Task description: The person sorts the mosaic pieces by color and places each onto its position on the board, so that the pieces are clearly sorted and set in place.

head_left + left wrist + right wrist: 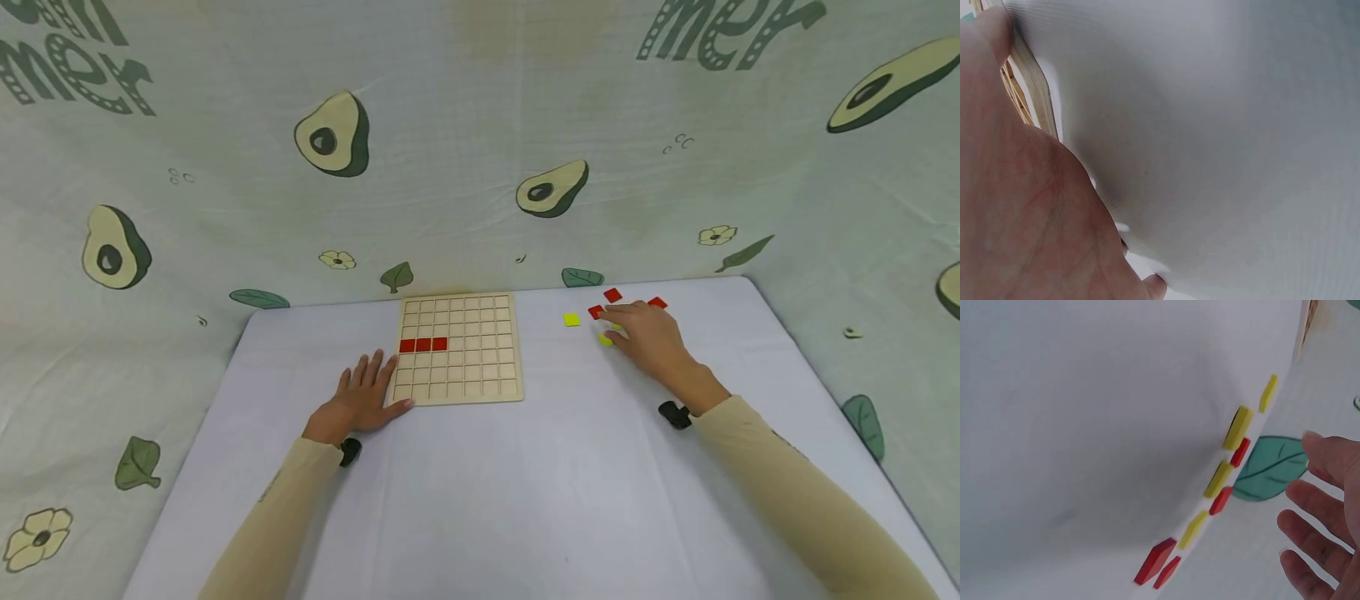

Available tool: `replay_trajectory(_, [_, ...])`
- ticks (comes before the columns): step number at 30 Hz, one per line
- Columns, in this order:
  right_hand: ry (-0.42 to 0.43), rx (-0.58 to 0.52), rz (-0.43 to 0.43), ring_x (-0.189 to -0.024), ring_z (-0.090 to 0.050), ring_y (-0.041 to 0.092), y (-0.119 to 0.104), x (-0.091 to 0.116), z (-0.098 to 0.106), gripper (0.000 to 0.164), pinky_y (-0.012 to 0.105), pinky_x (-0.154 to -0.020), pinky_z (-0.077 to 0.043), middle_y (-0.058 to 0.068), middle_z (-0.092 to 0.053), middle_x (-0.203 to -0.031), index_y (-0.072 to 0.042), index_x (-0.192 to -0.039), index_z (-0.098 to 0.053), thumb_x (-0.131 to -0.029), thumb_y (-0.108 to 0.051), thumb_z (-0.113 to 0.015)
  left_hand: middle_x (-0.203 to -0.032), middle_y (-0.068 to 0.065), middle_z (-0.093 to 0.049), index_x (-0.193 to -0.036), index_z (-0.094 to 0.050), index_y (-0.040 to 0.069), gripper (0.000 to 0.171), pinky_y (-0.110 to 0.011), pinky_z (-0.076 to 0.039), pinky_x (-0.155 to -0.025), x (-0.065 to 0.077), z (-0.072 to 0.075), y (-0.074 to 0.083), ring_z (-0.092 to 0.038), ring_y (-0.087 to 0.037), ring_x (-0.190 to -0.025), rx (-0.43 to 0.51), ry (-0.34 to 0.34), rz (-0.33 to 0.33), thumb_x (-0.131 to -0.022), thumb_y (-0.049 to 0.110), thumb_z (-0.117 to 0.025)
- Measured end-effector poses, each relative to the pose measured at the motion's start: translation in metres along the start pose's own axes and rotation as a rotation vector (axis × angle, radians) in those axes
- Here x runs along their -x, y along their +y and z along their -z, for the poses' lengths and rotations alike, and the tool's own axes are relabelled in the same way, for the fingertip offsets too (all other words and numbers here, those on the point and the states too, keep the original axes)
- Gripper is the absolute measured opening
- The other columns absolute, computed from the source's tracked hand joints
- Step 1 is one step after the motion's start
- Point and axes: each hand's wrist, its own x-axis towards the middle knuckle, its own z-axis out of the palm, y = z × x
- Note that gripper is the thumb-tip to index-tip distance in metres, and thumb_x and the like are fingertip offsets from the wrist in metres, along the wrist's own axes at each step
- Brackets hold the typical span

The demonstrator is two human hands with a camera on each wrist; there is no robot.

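Note:
A wooden grid board [480, 362] lies on the white table, with three red square tiles [423, 344] side by side in one row from its left edge. My left hand [360, 400] rests spread at the board's lower left corner, its thumb against the edge; the left wrist view shows the board's side [1038, 94] by that thumb. To the right, my right hand [648, 337] is over loose red and yellow tiles, partly hiding them. In the right wrist view its fingers [1316, 503] are apart and hold nothing, with yellow tiles [1238, 428] and red tiles [1155, 561] beyond.
One yellow tile [572, 320] lies between the board and the right hand, and a red tile [612, 295] sits near the table's back edge. Behind the table hangs a cloth [450, 192] printed with avocados and leaves. A black wrist device [674, 414] is at the right wrist.

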Motion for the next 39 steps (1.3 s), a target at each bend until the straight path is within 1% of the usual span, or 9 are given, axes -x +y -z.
replay_trajectory(5, [0.003,0.036,-0.045,-0.115,-0.069,0.044,0.023,0.016,0.005,0.04,0.06,-0.092,-0.055,0.021,-0.074,-0.127,0.0,-0.126,-0.075,-0.087,-0.005,-0.085,-0.174,-0.03,-0.002,-0.168,-0.012,0.001,0.094,-0.067,-0.004,-0.127,0.003,0.003,0.003,-0.001,-0.052,-0.16,0.007,-0.002,-0.006,-0.106,0.058,-0.052])
replay_trajectory(8, [-0.007,0.046,-0.083,-0.11,-0.069,0.046,0.034,0.024,0.007,0.041,0.061,-0.09,-0.055,0.023,-0.075,-0.123,0.002,-0.126,-0.075,-0.087,-0.004,-0.085,-0.174,-0.03,-0.003,-0.168,-0.013,0.0,0.095,-0.068,-0.004,-0.127,0.003,0.005,0.004,-0.001,-0.053,-0.16,0.013,0.0,-0.013,-0.105,0.058,-0.053])
replay_trajectory(11, [-0.033,0.062,-0.126,-0.107,-0.068,0.046,0.043,0.03,0.007,0.04,0.06,-0.089,-0.055,0.025,-0.075,-0.12,0.003,-0.125,-0.075,-0.087,-0.004,-0.085,-0.174,-0.03,-0.001,-0.169,-0.011,0.001,0.095,-0.067,-0.002,-0.127,0.001,0.002,0.001,0.0,-0.052,-0.16,0.012,0.003,-0.013,-0.105,0.059,-0.052])
replay_trajectory(14, [-0.066,0.084,-0.162,-0.106,-0.068,0.046,0.049,0.036,0.007,0.04,0.059,-0.088,-0.056,0.025,-0.075,-0.12,0.003,-0.126,-0.074,-0.088,-0.006,-0.084,-0.174,-0.03,0.0,-0.168,-0.01,0.001,0.096,-0.068,-0.002,-0.127,-0.002,-0.003,-0.002,0.001,-0.052,-0.16,0.007,0.015,-0.02,-0.105,0.06,-0.051])
replay_trajectory(16, [-0.081,0.093,-0.176,-0.106,-0.068,0.046,0.051,0.038,0.008,0.041,0.058,-0.087,-0.056,0.025,-0.074,-0.122,0.004,-0.127,-0.074,-0.089,-0.008,-0.084,-0.174,-0.03,0.002,-0.169,-0.008,0.001,0.097,-0.068,-0.001,-0.127,-0.003,-0.005,-0.004,0.003,-0.052,-0.16,0.005,0.014,-0.021,-0.105,0.059,-0.05])
replay_trajectory(21, [-0.105,0.101,-0.187,-0.106,-0.067,0.047,0.054,0.041,0.007,0.042,0.059,-0.087,-0.055,0.027,-0.074,-0.122,0.005,-0.128,-0.072,-0.09,-0.01,-0.083,-0.174,-0.03,0.0,-0.169,-0.01,0.001,0.098,-0.068,-0.001,-0.127,-0.002,-0.003,-0.004,0.002,-0.052,-0.16,0.018,0.015,-0.024,-0.104,0.063,-0.051])
replay_trajectory(27, [-0.126,0.146,-0.193,-0.106,-0.068,0.047,0.054,0.039,0.003,0.044,0.061,-0.09,-0.055,0.028,-0.074,-0.12,0.006,-0.128,-0.072,-0.09,-0.012,-0.084,-0.175,-0.029,0.002,-0.169,-0.008,0.001,0.097,-0.068,-0.001,-0.127,-0.001,-0.004,-0.002,0.002,-0.051,-0.16,0.032,0.018,-0.022,-0.105,0.059,-0.052])
replay_trajectory(31, [-0.143,0.163,-0.213,-0.105,-0.067,0.046,0.054,0.037,0.001,0.041,0.061,-0.09,-0.055,0.029,-0.074,-0.118,0.007,-0.126,-0.072,-0.091,-0.012,-0.083,-0.175,-0.029,0.0,-0.169,-0.009,0.001,0.097,-0.068,-0.001,-0.127,-0.003,-0.005,-0.003,0.002,-0.052,-0.16,0.041,0.026,-0.027,-0.104,0.059,-0.053])
replay_trajectory(39, [-0.15,0.158,-0.218,-0.095,-0.068,0.044,0.052,0.035,0.001,0.035,0.058,-0.082,-0.056,0.028,-0.075,-0.109,0.005,-0.123,-0.075,-0.092,-0.01,-0.081,-0.174,-0.029,0.0,-0.168,-0.01,0.0,0.095,-0.069,-0.003,-0.126,-0.006,-0.009,-0.007,0.001,-0.053,-0.16,0.037,0.04,-0.025,-0.104,0.055,-0.055])
